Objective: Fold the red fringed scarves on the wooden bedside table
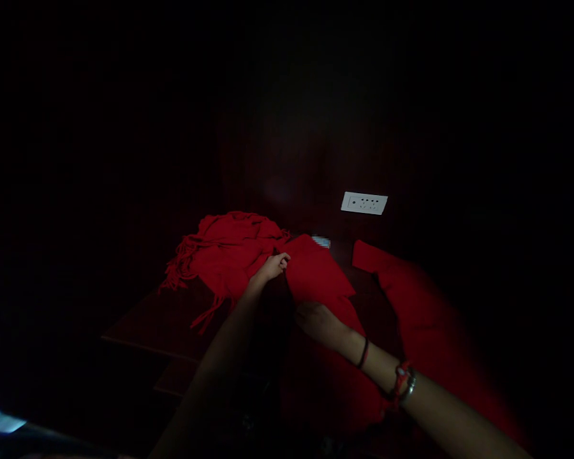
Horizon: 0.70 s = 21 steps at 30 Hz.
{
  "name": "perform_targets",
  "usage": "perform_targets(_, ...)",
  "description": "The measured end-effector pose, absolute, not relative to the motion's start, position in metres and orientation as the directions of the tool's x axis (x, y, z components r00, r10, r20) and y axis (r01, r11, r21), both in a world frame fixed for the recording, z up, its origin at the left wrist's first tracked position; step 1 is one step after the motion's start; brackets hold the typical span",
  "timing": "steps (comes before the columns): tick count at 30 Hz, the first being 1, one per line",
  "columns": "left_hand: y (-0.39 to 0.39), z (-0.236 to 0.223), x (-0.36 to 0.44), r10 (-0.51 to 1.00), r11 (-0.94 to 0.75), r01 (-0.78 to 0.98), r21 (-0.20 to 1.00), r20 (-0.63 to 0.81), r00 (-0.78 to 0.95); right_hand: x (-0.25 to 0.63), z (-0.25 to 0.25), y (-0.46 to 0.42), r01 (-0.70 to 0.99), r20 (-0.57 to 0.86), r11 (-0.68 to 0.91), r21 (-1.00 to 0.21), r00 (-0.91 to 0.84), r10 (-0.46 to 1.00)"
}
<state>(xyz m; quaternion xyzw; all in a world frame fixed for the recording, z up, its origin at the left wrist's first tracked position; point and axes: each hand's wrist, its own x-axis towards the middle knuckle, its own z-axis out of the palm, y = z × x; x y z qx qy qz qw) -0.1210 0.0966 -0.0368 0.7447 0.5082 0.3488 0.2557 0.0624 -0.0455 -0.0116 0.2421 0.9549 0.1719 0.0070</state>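
A folded red cloth (316, 271) lies on the dark table, its lower part hanging toward me. My left hand (274, 265) is closed at the cloth's upper left edge, with thumb and finger pinched on it. Lower down, my right hand (319, 320) reaches across the same cloth, its fingers curled at the left edge and dimly lit. Bracelets (404, 382) circle my right wrist and forearm. Just left of my left hand lies a crumpled red scarf (229, 245) with fringed ends.
Another long red cloth (421, 306) stretches down the right side. A white wall socket (364, 203) is mounted behind the table. Near the cloth's top sits a small pale item (321, 241), blurred out. The table's edge (143, 346) shows at left; deep darkness surrounds everything.
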Motion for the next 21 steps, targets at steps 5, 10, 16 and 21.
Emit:
perform_targets(5, 0.069, -0.016, -0.105, 0.863, -0.432, 0.742, 0.513, 0.474, 0.175, 0.070, 0.002, -0.040, 0.646, 0.296, 0.751, 0.138, -0.750, 0.591)
perform_targets(10, 0.050, -0.017, -0.081, 0.837, -0.546, 0.785, 0.292, 0.229, 0.497, 0.101, -0.005, -0.016, 0.915, 0.290, 0.402, -0.037, -0.375, 0.880)
perform_targets(16, 0.057, -0.036, -0.088, 0.922, -0.368, 0.893, 0.257, -0.026, 0.387, 0.117, -0.034, -0.010, 0.934, 0.071, 0.304, -0.188, -0.296, 0.953)
perform_targets(21, 0.048, -0.026, -0.080, 0.882, -0.444, 0.884, 0.147, 0.243, 0.403, 0.130, -0.025, -0.004, 0.865, 0.326, 0.354, -0.356, -0.240, 0.914)
